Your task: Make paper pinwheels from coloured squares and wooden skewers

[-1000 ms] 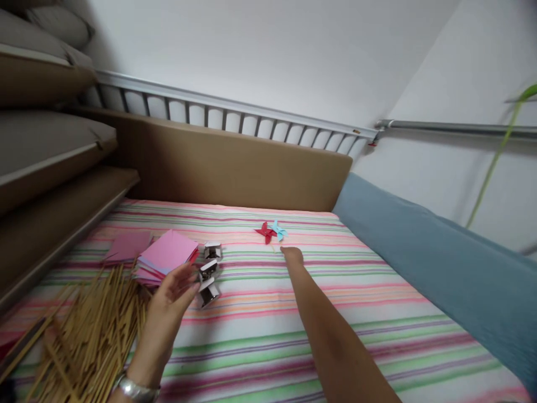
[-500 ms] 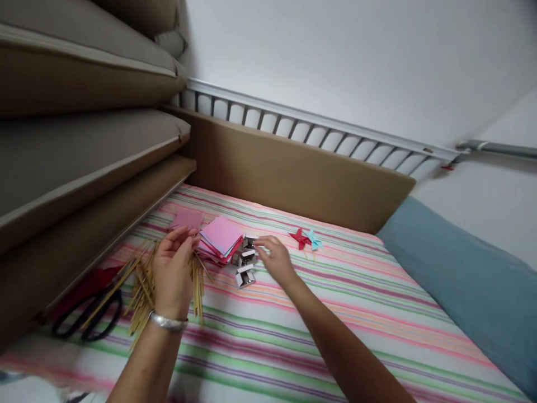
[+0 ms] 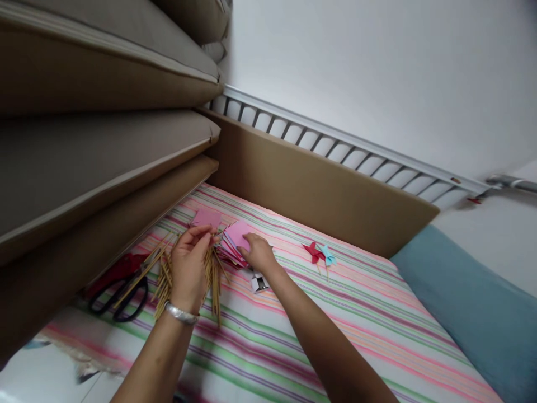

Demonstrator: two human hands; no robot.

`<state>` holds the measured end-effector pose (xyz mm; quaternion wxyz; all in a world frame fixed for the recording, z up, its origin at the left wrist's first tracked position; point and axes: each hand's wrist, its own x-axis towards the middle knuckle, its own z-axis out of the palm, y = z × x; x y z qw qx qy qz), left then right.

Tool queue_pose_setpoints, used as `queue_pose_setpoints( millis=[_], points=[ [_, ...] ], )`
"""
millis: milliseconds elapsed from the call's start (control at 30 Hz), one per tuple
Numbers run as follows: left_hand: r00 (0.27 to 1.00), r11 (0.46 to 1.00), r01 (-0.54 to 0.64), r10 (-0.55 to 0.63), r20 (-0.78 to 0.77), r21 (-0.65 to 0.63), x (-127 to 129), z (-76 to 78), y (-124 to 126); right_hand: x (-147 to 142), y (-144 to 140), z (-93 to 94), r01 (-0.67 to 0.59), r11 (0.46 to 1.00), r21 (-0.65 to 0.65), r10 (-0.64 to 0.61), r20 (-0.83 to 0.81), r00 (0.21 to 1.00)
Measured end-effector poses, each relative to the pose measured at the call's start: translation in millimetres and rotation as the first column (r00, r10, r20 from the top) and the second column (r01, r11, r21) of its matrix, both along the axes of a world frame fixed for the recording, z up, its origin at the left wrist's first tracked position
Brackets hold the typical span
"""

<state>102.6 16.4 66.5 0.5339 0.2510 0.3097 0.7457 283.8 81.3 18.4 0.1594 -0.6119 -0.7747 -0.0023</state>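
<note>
My left hand point(image 3: 192, 263), wearing a silver bracelet point(image 3: 181, 313), is raised over a pile of thin wooden sticks point(image 3: 165, 280). Its thumb and fingertips are pinched together; whatever they may hold is too small to make out. At the right edge of a stack of square paper sheets point(image 3: 235, 230), pink on top, my right hand point(image 3: 258, 253) has its thumb and fingers closed on the paper. The stack's edges look fanned. Below that hand, a small open box with shiny metal pieces point(image 3: 259, 283) shows in part. A single pink sheet point(image 3: 206, 218) lies behind my left hand.
Dark-handled scissors point(image 3: 121, 299) lie at left beside something red point(image 3: 119, 270). Red point(image 3: 314, 253) and light blue point(image 3: 326, 255) paper pinwheels rest on the striped cloth point(image 3: 352, 324). Stacked cushions point(image 3: 104, 151) rise at left; a brown board point(image 3: 319, 184) stands behind.
My right hand has moved left from the small boxes onto the paper stack, whose sheets have spread. My left hand stays pinched. The view has shifted, so things appear farther right.
</note>
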Motion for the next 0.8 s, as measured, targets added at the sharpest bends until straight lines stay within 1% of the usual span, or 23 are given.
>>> queue_pose_setpoints(
  millis=[100, 167, 233, 300, 367, 400, 433, 500, 567, 633, 667, 700, 733, 800],
  points=[
    [1.000, 1.000, -0.005, 0.005, 0.000, 0.005, -1.8, -0.3, 0.3, -5.9, -3.2, 2.7, 0.004, 1.000, 0.027, -0.004, 0.001, 1.000],
    [1.000, 1.000, 0.020, -0.020, -0.007, 0.005, -1.2, -1.2, -0.2, -8.9, -3.7, 5.8, 0.026, 0.998, 0.050, -0.025, -0.010, 1.000],
    [0.996, 0.996, 0.086, -0.086, -0.019, 0.003, 1.9, -2.5, -1.5, -8.5, -3.0, 11.9, 0.069, 0.994, 0.082, -0.066, -0.037, 0.997],
    [0.982, 0.982, 0.186, -0.186, -0.023, -0.011, 8.7, -4.4, -3.8, -2.9, -4.2, 22.0, 0.132, 0.983, 0.129, -0.122, -0.081, 0.989],
    [0.946, 0.946, 0.323, -0.324, -0.008, -0.038, 19.5, -6.8, -7.2, 7.7, -12.0, 34.4, 0.208, 0.961, 0.184, -0.185, -0.133, 0.974],
    [0.917, 0.916, 0.398, -0.398, 0.011, -0.057, 26.2, -8.2, -9.4, 14.2, -19.7, 40.2, 0.240, 0.945, 0.222, -0.201, -0.182, 0.962],
    [0.882, 0.879, 0.471, -0.470, 0.035, -0.077, 33.5, -9.6, -12.0, 20.7, -30.2, 44.8, 0.262, 0.928, 0.263, -0.197, -0.250, 0.948],
    [0.801, 0.794, 0.598, -0.591, 0.096, -0.106, 48.8, -12.0, -18.0, 31.9, -58.2, 48.1, 0.284, 0.894, 0.346, -0.127, -0.412, 0.902],
    [0.710, 0.702, 0.703, -0.682, 0.176, -0.113, 63.5, -13.8, -24.4, 38.6, -90.5, 42.5, 0.282, 0.880, 0.382, -0.034, -0.542, 0.840],
    [0.630, 0.632, 0.770, -0.732, 0.260, -0.085, 76.6, -15.6, -30.1, 41.4, -119.3, 30.5, 0.256, 0.903, 0.345, 0.005, -0.605, 0.796],
    [0.603, 0.611, 0.788, -0.742, 0.295, -0.072, 82.5, -17.0, -32.4, 42.3, -130.5, 23.9, 0.235, 0.920, 0.315, 0.013, -0.623, 0.782],
    [0.590, 0.602, 0.795, -0.742, 0.319, -0.072, 88.0, -18.8, -34.1, 43.3, -139.0, 17.7, 0.209, 0.935, 0.287, 0.020, -0.631, 0.776],
    [0.593, 0.602, 0.793, -0.733, 0.333, -0.088, 93.2, -21.2, -35.4, 44.7, -144.8, 12.5, 0.178, 0.948, 0.265, 0.031, -0.630, 0.776],
    [0.641, 0.625, 0.762, -0.692, 0.331, -0.170, 102.5, -27.5, -36.3, 49.0, -149.7, 6.4, 0.114, 0.964, 0.240, 0.060, -0.614, 0.787]
  ],
)
